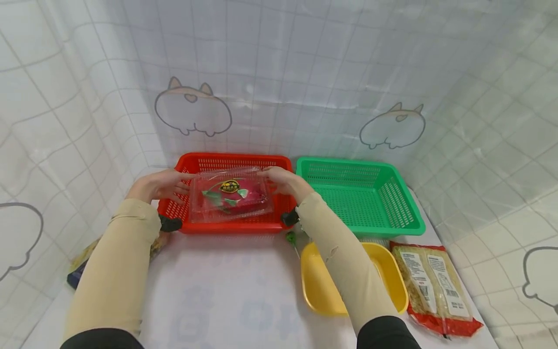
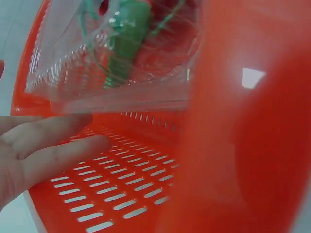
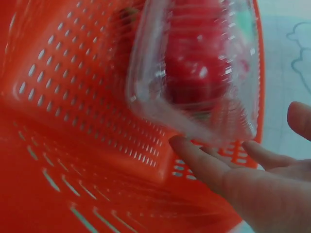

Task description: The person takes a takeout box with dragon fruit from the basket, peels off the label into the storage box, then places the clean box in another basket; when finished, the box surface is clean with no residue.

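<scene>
A clear plastic fruit box [image 1: 231, 213] lies tilted in the red basket [image 1: 237, 229], with pink-red, green-tipped fruit inside and a dark label on its lid. At the box's left end my left hand [image 1: 162, 185] reaches over the basket. Its fingers [image 2: 63, 153] are spread and loosely straight, beside the box wall in the left wrist view. My right hand [image 1: 283, 180] is at the box's right end. In the right wrist view its extended fingers [image 3: 209, 167] come up to the box's lower corner, while the thumb stands apart. Another dark red thing [image 3: 124, 41] shows behind the box.
Right of the red basket stands a green basket [image 1: 403, 230]. A yellow tray [image 1: 320, 291] sits in front of it, partly under my right sleeve. A noodle-like packet [image 1: 436, 291] lies at right, a small green-headed item [image 1: 291, 237] near the tray, another packet [image 1: 80, 264] at left.
</scene>
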`<state>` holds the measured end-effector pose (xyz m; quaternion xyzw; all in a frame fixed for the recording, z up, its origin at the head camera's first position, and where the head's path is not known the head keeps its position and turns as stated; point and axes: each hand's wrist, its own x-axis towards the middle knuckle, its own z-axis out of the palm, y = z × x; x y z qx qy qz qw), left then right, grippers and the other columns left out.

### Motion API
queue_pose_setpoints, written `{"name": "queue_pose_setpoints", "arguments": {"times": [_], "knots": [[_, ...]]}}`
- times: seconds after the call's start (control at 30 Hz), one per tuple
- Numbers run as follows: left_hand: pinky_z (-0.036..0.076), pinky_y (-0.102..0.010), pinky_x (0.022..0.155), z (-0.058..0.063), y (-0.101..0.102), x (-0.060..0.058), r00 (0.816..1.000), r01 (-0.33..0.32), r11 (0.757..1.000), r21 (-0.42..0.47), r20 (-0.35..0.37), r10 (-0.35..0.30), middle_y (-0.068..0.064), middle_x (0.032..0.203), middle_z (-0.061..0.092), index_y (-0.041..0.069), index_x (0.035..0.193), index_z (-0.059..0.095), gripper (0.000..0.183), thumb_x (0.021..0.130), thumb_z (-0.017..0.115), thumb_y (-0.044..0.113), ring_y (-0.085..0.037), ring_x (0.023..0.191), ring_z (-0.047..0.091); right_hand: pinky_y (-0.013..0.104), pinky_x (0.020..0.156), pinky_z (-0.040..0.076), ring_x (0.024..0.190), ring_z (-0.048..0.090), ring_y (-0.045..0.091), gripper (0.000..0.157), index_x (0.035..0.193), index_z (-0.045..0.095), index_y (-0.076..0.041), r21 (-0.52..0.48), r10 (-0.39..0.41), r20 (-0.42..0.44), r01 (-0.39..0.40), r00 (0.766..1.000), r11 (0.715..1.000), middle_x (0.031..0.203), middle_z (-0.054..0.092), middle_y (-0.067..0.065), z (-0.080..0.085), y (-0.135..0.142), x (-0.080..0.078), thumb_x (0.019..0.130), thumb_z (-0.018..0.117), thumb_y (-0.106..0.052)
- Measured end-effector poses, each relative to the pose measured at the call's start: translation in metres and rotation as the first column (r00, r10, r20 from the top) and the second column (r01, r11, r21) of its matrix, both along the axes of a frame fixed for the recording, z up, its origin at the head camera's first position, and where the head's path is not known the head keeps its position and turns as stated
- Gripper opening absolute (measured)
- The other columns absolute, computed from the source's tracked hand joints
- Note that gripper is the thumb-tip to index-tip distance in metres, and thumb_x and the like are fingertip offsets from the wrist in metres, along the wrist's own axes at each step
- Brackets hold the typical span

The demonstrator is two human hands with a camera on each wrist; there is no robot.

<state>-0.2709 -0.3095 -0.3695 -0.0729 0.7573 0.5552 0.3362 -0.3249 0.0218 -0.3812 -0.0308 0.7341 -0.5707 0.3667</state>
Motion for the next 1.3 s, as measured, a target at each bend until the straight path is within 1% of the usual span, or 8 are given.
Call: {"name": "queue_pose_setpoints", "arguments": {"times": [0.07,0.17,0.3,0.47,0.7,0.97,1.13,1.3], "knots": [[0.033,-0.061,0.111,-0.003,-0.003,-0.001,1.000,0.008,0.999,0.044,0.009,-0.008,-0.033,0.161,0.010,0.001,0.159,-0.003,0.074,0.108,0.039,0.034,-0.049,0.149,0.015,0.053,0.112,0.038,0.142,0.039,0.031,0.062,0.160,0.022,-0.017,-0.013,-0.001,0.009,0.001,1.000,1.000,0.158,0.035,0.007,-0.005,0.002,-0.002,0.105,0.049,-0.028],[0.030,-0.063,0.112,-0.006,-0.006,-0.001,0.998,0.061,0.995,0.080,-0.005,-0.060,-0.031,0.163,0.003,0.000,0.159,-0.001,0.067,0.110,0.035,0.027,-0.049,0.150,0.008,0.053,0.111,0.040,0.140,0.041,0.032,0.067,0.161,0.017,-0.021,-0.021,0.005,0.015,-0.004,1.000,1.000,0.159,0.034,0.007,-0.013,0.004,-0.005,0.104,0.052,-0.029],[0.030,-0.064,0.112,-0.013,-0.006,-0.001,0.992,0.116,0.992,0.058,-0.057,-0.112,-0.028,0.164,0.001,-0.004,0.158,0.000,0.067,0.109,0.037,0.025,-0.049,0.150,0.007,0.055,0.110,0.040,0.140,0.041,0.032,0.073,0.162,0.012,-0.026,-0.022,0.022,0.025,-0.022,0.999,1.000,0.162,0.029,0.006,-0.022,0.005,-0.009,0.103,0.055,-0.031],[0.038,-0.062,0.108,-0.019,-0.004,-0.004,0.992,0.099,0.995,0.030,-0.082,-0.096,-0.030,0.163,0.005,-0.003,0.157,-0.006,0.075,0.108,0.043,0.025,-0.050,0.148,0.012,0.055,0.112,0.037,0.142,0.038,0.035,0.076,0.162,0.006,-0.028,-0.042,0.046,0.027,-0.045,0.999,0.998,0.165,0.023,0.005,-0.028,0.007,-0.010,0.103,0.055,-0.028],[0.046,-0.057,0.102,-0.023,-0.006,-0.002,0.993,0.080,0.994,0.077,-0.097,-0.072,-0.031,0.161,0.010,-0.001,0.157,-0.008,0.073,0.107,0.043,0.014,-0.049,0.146,0.022,0.057,0.111,0.037,0.146,0.033,0.035,0.077,0.162,0.006,-0.029,-0.096,0.063,0.030,-0.059,0.998,0.994,0.165,0.020,0.005,-0.029,0.012,-0.010,0.103,0.055,-0.024],[0.047,-0.054,0.103,-0.024,-0.006,-0.001,0.990,0.081,0.994,0.075,-0.118,-0.072,-0.028,0.159,0.008,-0.001,0.158,-0.001,0.076,0.104,0.051,0.014,-0.040,0.132,0.040,0.060,0.113,0.034,0.148,0.029,0.037,0.075,0.162,0.009,-0.026,-0.099,0.045,0.031,-0.041,0.999,0.994,0.164,0.022,0.009,-0.030,0.013,-0.011,0.103,0.055,-0.018],[0.049,-0.052,0.102,-0.026,-0.005,-0.002,0.992,0.059,0.995,0.077,-0.114,-0.050,-0.027,0.159,0.010,0.000,0.158,0.001,0.075,0.104,0.051,0.015,-0.036,0.129,0.044,0.060,0.113,0.033,0.148,0.028,0.037,0.073,0.162,0.012,-0.025,-0.105,0.027,0.033,-0.023,0.999,0.994,0.161,0.029,0.011,-0.032,0.012,-0.013,0.102,0.054,-0.014],[0.047,-0.052,0.104,-0.028,-0.006,-0.003,0.990,0.068,0.994,0.081,-0.126,-0.058,-0.026,0.162,0.003,0.000,0.158,0.001,0.074,0.105,0.049,0.016,-0.037,0.133,0.042,0.060,0.113,0.033,0.148,0.028,0.036,0.073,0.162,0.014,-0.025,-0.108,0.019,0.036,-0.015,0.999,0.994,0.160,0.032,0.012,-0.033,0.013,-0.014,0.102,0.054,-0.013]]}}
